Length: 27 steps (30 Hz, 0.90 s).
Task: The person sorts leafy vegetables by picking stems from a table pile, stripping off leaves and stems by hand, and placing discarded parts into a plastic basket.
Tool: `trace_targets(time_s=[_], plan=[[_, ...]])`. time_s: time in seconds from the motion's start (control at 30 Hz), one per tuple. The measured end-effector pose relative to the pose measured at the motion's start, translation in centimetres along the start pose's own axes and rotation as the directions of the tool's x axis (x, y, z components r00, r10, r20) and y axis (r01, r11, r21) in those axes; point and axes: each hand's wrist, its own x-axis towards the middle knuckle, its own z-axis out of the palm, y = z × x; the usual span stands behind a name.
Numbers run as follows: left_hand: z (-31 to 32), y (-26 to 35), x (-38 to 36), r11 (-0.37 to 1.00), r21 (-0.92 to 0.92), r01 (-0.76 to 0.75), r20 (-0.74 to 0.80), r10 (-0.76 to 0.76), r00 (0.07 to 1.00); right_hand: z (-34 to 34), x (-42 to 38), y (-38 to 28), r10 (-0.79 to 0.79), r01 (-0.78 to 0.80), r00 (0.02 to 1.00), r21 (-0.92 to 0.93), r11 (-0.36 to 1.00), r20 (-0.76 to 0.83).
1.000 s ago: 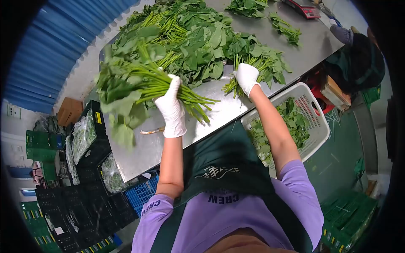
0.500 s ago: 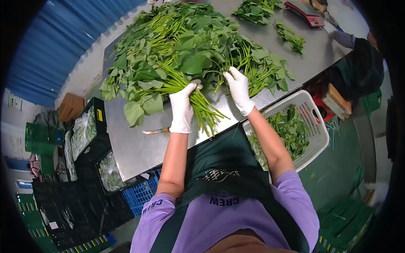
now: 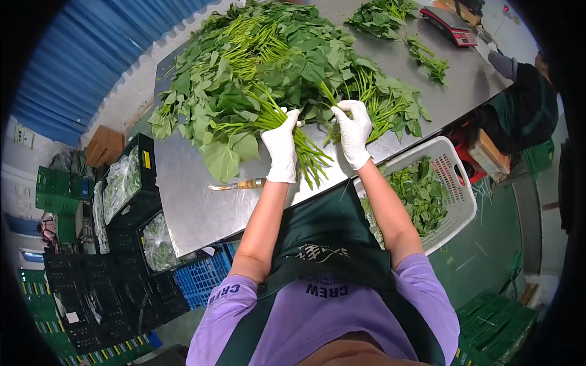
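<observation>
A large heap of leafy green stems [image 3: 262, 52] covers much of the metal table [image 3: 189, 213]. My left hand [image 3: 282, 146], in a white glove, is wrapped round a bunch of green stems [image 3: 312, 160] whose cut ends point toward my apron. The leaves of that bunch spread to the left over the table. My right hand [image 3: 354, 131], also gloved, pinches a few green stems [image 3: 328, 93] just right of the bunch. Near my left wrist a knife with a wooden handle [image 3: 244, 185] lies on the metal.
A white basket [image 3: 467, 204] with greens stands at the right below the table edge. A red scale [image 3: 455, 29] and small bundles [image 3: 430, 61] lie at the back right. A person's dark sleeve [image 3: 531, 100] shows there. Dark crates [image 3: 143, 165] stand at the left.
My left hand has shifted right and slightly up with its bunch, uncovering more of the knife handle. My right hand has moved slightly right, and light stems now show upright at its fingertips.
</observation>
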Motion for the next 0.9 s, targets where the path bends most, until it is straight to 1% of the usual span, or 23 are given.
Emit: trace_targets(time_s=[0.03, 0.13, 0.17, 0.2, 0.27, 0.3, 0.33, 0.37, 0.4, 0.43, 0.47, 0.5, 0.53, 0.57, 0.6, 0.63, 0.67, 0.7, 0.73, 0.8, 0.83, 0.87, 0.9], plan=[[-0.1, -0.2, 0.2, 1.000, 0.006, 0.005, 0.024, -0.005, 1.000, 0.0, -0.2, -1.1, 0.101, -0.101, 0.995, 0.108, 0.989, 0.003], [1.1, -0.6, 0.1, 0.997, -0.033, 0.064, 0.056, -0.062, 0.996, 0.2, -0.4, -1.7, -0.098, 0.096, 0.994, 0.040, 0.995, 0.054], [1.7, -0.8, 0.1, 0.998, -0.042, 0.039, 0.096, -0.035, 0.995, 0.2, -0.4, -2.0, -0.196, 0.199, 0.977, -0.035, 0.979, 0.078], [2.3, -0.8, 0.1, 0.995, -0.072, 0.069, 0.115, -0.060, 0.992, 0.5, -0.5, -1.8, -0.292, 0.299, 0.949, -0.052, 0.953, 0.115], [2.3, -0.9, 0.5, 0.995, 0.033, 0.092, 0.105, -0.095, 0.990, 0.3, -0.7, -1.7, -0.364, 0.384, 0.903, -0.048, 0.922, 0.228], [2.1, -0.8, 0.7, 0.998, 0.014, 0.063, 0.115, -0.064, 0.991, -0.1, -0.5, -1.9, -0.312, 0.336, 0.902, -0.030, 0.942, 0.299], [1.8, -0.5, 0.9, 0.999, -0.006, 0.033, 0.125, -0.032, 0.992, -0.8, -0.4, -2.4, -0.197, 0.195, 0.900, 0.046, 0.980, 0.389], [1.1, 0.1, 1.3, 0.999, 0.019, 0.028, 0.122, -0.030, 0.992, -1.2, -0.1, -2.3, -0.248, 0.265, 0.873, 0.017, 0.964, 0.419], [0.5, 1.4, 1.5, 0.994, 0.068, 0.083, 0.100, -0.090, 0.991, -1.8, 0.2, -1.9, -0.293, 0.332, 0.844, -0.009, 0.943, 0.449], [-0.1, 2.4, 1.6, 0.998, 0.037, 0.056, 0.098, -0.059, 0.993, -2.4, 0.1, 0.1, -0.241, 0.350, 0.811, -0.113, 0.930, 0.533], [-0.7, 3.3, 1.8, 1.000, 0.006, 0.028, 0.091, -0.029, 0.995, -3.0, -0.2, 2.1, -0.224, 0.400, 0.786, -0.199, 0.895, 0.576], [-1.3, 4.3, 1.9, 0.999, 0.012, 0.046, 0.091, -0.047, 0.995, -3.6, -0.2, 1.9, -0.152, 0.306, 0.838, -0.221, 0.926, 0.524], [-1.7, 5.1, 1.9, 0.995, -0.028, 0.095, 0.120, -0.091, 0.989, -3.8, -0.5, 1.7, -0.075, 0.208, 0.879, -0.237, 0.949, 0.471], [-1.7, 5.6, 1.6, 0.995, -0.011, 0.103, 0.152, -0.100, 0.983, -3.8, -0.6, 1.4, 0.014, 0.096, 0.865, -0.192, 0.977, 0.502], [-1.6, 6.1, 1.2, 0.993, 0.009, 0.115, 0.183, -0.115, 0.976, -3.6, -0.4, -0.5, 0.155, -0.169, 0.783, -0.033, 0.985, 0.602], [-1.3, 6.2, 0.6, 0.993, 0.005, 0.117, 0.226, -0.115, 0.967, -3.3, -0.1, -3.0, 0.254, -0.439, 0.659, 0.088, 0.894, 0.708], [-0.8, 5.9, 0.0, 0.993, -0.002, 0.118, 0.273, -0.113, 0.955, -2.7, -0.2, -4.6, 0.296, -0.677, 0.510, 0.165, 0.717, 0.808], [-0.6, 5.6, -0.3, 0.986, -0.006, 0.164, 0.298, -0.155, 0.942, -1.9, -0.6, -5.5, 0.213, -0.743, 0.477, 0.262, 0.615, 0.853], [-0.4, 5.4, -0.9, 0.980, 0.037, 0.195, 0.307, -0.197, 0.931, -2.2, -0.1, -5.9, 0.205, -0.775, 0.358, 0.167, 0.610, 0.911], [-0.2, 5.5, -1.5, 0.974, 0.073, 0.217, 0.389, -0.228, 0.893, -2.1, -0.2, -5.7, 0.283, -0.897, 0.244, 0.104, 0.430, 0.927], [0.1, 5.9, -2.2, 0.957, 0.008, 0.289, 0.367, -0.272, 0.890, -2.4, -0.2, -6.2, 0.296, -0.913, 0.261, 0.134, 0.386, 0.919], [-0.1, 6.0, -2.4, 0.925, -0.035, 0.379, 0.444, -0.325, 0.835, -2.6, -0.5, -5.5, 0.203, -0.939, 0.278, 0.220, 0.265, 0.939], [-0.3, 5.5, -2.1, 0.949, 0.030, 0.314, 0.459, -0.292, 0.839, -2.9, -0.7, -5.3, 0.257, -0.928, 0.312, 0.236, 0.289, 0.915]])
